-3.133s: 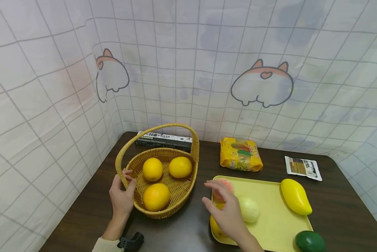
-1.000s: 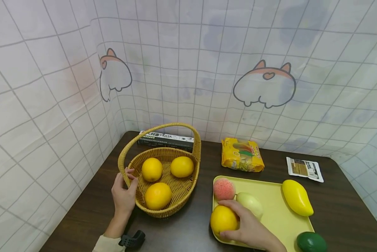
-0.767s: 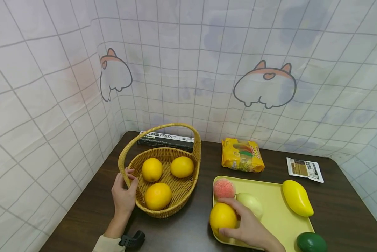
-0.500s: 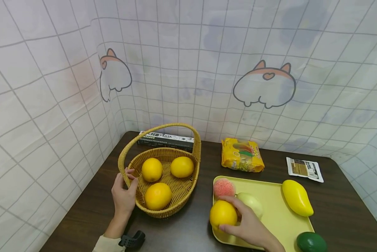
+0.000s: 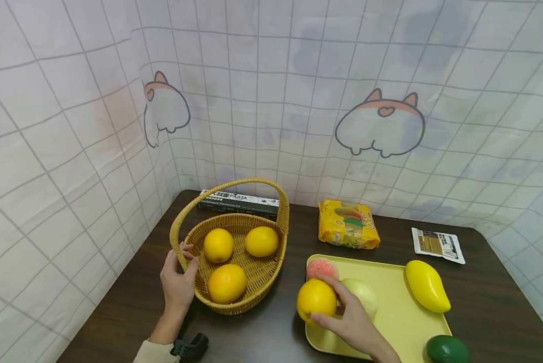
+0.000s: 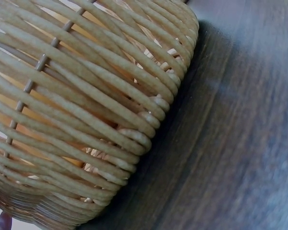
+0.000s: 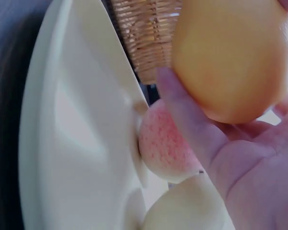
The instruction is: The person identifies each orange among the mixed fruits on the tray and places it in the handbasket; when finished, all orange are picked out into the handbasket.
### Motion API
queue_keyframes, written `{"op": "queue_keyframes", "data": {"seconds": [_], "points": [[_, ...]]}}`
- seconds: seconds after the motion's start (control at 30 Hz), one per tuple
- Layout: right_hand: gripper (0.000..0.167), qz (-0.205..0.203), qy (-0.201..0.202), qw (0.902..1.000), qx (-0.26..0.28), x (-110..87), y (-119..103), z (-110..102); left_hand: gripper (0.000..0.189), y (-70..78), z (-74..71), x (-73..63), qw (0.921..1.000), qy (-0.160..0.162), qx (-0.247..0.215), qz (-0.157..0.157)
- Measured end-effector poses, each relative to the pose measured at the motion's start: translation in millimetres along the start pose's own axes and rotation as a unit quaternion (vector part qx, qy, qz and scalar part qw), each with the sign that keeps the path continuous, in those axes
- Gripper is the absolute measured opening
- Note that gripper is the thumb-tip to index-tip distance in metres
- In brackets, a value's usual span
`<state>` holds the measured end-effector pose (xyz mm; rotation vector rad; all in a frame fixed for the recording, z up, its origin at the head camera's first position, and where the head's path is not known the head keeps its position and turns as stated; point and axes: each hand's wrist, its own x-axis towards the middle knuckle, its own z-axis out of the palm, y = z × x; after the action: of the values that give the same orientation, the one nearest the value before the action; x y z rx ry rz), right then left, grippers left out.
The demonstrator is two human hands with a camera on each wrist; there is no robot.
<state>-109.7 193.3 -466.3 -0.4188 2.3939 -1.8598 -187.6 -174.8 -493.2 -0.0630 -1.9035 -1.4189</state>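
Observation:
My left hand grips the wicker basket at the left foot of its tall handle, with the fingers reaching over the rim. In the basket lie two oranges and a lemon-like yellow fruit. My right hand holds another orange between thumb and fingers, over the left edge of the yellow tray. The right wrist view shows this orange raised above the tray's floor. Behind it sit a pink peach and a pale green round fruit, both partly covered.
A yellow mango lies on the tray's right side, and a dark green avocado-like fruit at its near right corner. Behind stand a black pasta box, a yellow food packet and a white sachet. A patterned curtain backs the table.
My right hand came down onto the orange, took hold of it, and has lifted it up and slightly left, now overlapping the peach. My left hand stays on the basket.

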Motion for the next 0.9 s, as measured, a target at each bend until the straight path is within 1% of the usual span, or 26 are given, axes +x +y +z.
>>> {"op": "queue_keyframes", "data": {"seconds": [0.13, 0.2, 0.3, 0.37, 0.47, 0.67, 0.77, 0.9], "points": [[0.068, 0.002, 0.01, 0.9996, 0.027, 4.0, -3, 4, 0.005, 24.3, -0.3, -0.3, 0.9999, 0.005, -0.009, 0.003], [0.068, -0.017, 0.007, 0.9993, 0.033, 5.9, -4, 7, 0.006, 35.9, -0.8, -0.1, 0.9999, 0.006, -0.013, 0.005], [0.067, -0.039, 0.009, 0.9987, 0.033, 8.5, -6, 12, 0.008, 36.0, -1.6, 0.2, 0.9999, 0.004, -0.012, 0.005], [0.067, -0.045, 0.012, 0.9985, 0.027, 10.4, -9, 14, 0.008, 33.9, -1.9, 0.9, 0.9999, 0.003, -0.012, 0.007], [0.068, -0.038, 0.021, 0.9989, 0.017, 14.8, -16, 18, 0.007, 28.3, -0.9, 1.5, 0.9999, 0.003, -0.013, 0.01], [0.07, -0.04, 0.019, 0.999, 0.006, 27.5, -30, 25, 0.012, -0.1, 1.6, 1.9, 0.9999, 0.004, -0.008, 0.01], [0.071, -0.063, 0.021, 0.9977, -0.01, 33.7, -37, 28, 0.013, -6.7, 1.3, 1.0, 1.0, 0.003, -0.006, 0.007], [0.072, -0.097, 0.021, 0.9949, -0.02, 41.9, -46, 33, 0.011, -8.4, 0.9, 0.0, 0.9999, 0.004, -0.009, 0.009]]}}
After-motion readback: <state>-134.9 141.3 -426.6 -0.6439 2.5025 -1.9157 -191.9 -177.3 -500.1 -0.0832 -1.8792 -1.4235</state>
